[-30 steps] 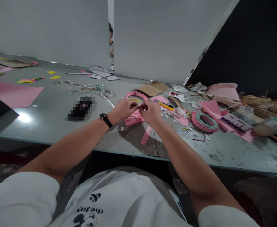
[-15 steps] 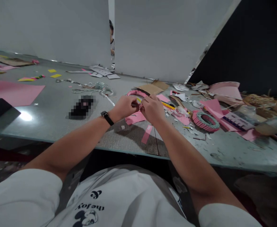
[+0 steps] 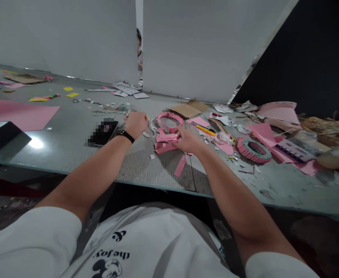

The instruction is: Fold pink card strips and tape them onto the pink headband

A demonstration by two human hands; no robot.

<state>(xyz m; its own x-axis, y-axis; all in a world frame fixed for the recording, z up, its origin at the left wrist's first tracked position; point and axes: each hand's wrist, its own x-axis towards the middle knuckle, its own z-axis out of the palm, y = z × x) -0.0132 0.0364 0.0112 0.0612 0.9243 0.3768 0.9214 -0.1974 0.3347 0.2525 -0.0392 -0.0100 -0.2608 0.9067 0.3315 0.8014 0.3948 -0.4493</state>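
My left hand [image 3: 137,124], with a black watch on its wrist, is closed above the table beside a thin white strip [image 3: 150,130]. The strip is blurred and seems to come from the curled fingers. A small yellow bit shows at the fingertips. Lower and to the right, my right hand [image 3: 187,139] has its thumb and fingers on the right end of a pile of pink paper strips [image 3: 165,146]. Just beyond the pile lies a pink pleated ring [image 3: 169,120]. A single pink strip [image 3: 181,166] lies nearer the table edge.
A dark phone-like object, partly pixelated [image 3: 104,131], lies left of my left hand. On the right are a yellow cutter-like tool [image 3: 204,129], a clear tape roll [image 3: 222,138], a pink ring with green-white cord [image 3: 255,150] and paper scraps. Brown cardboard [image 3: 189,108] lies behind.
My hands have parted from the pink ring, which now lies on the table. The left hand has moved left to the white strip; the right has come down onto the pink strips.
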